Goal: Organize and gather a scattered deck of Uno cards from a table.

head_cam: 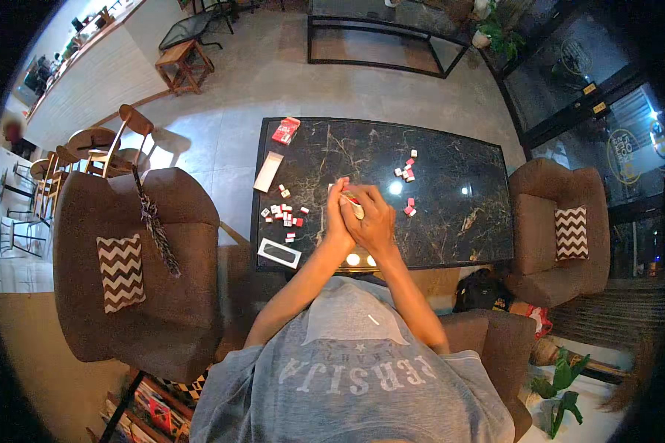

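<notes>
Over the near middle of the black marble-patterned table [449, 243], my left hand [339, 221] and my right hand [374, 216] are cupped together around a small red and cream item [357, 207], mostly hidden by the fingers. What it is, I cannot tell. Several small red and white blocks [285, 215] lie scattered left of my hands. More of these blocks [405, 173] lie to the right, in two loose groups. A white box with a dark window [279, 253] rests at the near left corner, a pale oblong box [269, 171] at the left edge, and a red and white carton [286, 130] at the far left corner.
A brown armchair [183, 266] with a zigzag cushion [120, 271] stands left of the table, and another armchair [537, 232] stands at the right. A black bag [481, 292] sits near the right front edge. Beyond the table is a low black-framed table [377, 27].
</notes>
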A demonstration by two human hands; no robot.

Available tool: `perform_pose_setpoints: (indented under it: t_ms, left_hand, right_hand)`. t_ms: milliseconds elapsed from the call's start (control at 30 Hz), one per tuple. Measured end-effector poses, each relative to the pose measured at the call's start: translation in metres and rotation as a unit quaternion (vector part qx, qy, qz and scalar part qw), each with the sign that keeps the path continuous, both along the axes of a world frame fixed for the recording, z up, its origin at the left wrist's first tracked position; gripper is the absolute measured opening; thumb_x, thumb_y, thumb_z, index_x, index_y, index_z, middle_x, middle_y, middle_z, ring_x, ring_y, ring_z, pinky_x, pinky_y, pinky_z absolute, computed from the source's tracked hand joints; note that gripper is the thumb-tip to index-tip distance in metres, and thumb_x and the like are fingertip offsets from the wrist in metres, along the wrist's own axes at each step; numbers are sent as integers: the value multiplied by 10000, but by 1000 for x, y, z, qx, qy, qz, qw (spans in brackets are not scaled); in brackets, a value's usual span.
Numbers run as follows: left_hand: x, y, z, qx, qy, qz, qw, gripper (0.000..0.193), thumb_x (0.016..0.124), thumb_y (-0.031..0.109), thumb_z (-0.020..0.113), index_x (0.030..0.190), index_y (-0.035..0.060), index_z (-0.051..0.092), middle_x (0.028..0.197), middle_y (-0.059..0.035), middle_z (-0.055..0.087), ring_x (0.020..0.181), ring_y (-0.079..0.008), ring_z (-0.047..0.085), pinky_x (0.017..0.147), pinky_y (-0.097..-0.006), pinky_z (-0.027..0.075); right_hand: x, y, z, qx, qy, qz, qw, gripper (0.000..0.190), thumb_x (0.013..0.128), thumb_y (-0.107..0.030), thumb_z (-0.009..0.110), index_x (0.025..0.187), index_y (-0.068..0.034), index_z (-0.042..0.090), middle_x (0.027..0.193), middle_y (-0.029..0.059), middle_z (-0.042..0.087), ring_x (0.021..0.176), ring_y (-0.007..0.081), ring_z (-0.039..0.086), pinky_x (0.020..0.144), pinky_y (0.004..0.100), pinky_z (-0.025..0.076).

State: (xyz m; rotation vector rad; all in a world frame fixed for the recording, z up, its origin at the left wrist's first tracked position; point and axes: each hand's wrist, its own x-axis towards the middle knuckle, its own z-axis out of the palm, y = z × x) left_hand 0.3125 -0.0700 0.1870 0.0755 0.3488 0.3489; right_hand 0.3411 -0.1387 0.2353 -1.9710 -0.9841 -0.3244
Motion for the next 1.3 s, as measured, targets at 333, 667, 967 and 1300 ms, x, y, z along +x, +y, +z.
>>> perform_pose_setpoints:
  t_ms: [333,667,967,1300]
  left_hand:
    - [4,17,8,-29,-38,50,998,430,850,473,426,1133,150,459,951,-172,554,998,-341,510,903,-507,367]
    - [4,48,-23,-87,-5,112,990,148,821,202,454,951,132,451,695,-100,462,573,-193,441,570,-341,425]
    - [9,23,-44,55,20,-47,997,475,842,469,421,973,24,523,972,-129,580,875,-277,569,793,-395,459]
    - [-1,19,-109,-73,-5,-66,995,299,830,389,501,934,108,492,843,-33,538,764,-162,554,649,-293,464]
  right_hand:
    - [-3,-30,33,73,-41,-58,995,194,686,-142,603,862,-65,628,914,118,571,738,274,597,610,329,486]
    - [-16,-25,36,2,32,46,998,162,705,-161,612,845,-86,643,818,81,567,627,252,590,539,318,466]
    - [-2,20,-15,-219,54,24,974,409,774,-362,525,1026,-41,520,1041,145,479,1052,349,408,857,459,306]
    - [-4,48,-45,-24,-5,-23,999,356,792,-330,511,1017,-55,531,1075,141,474,1078,329,391,919,444,260]
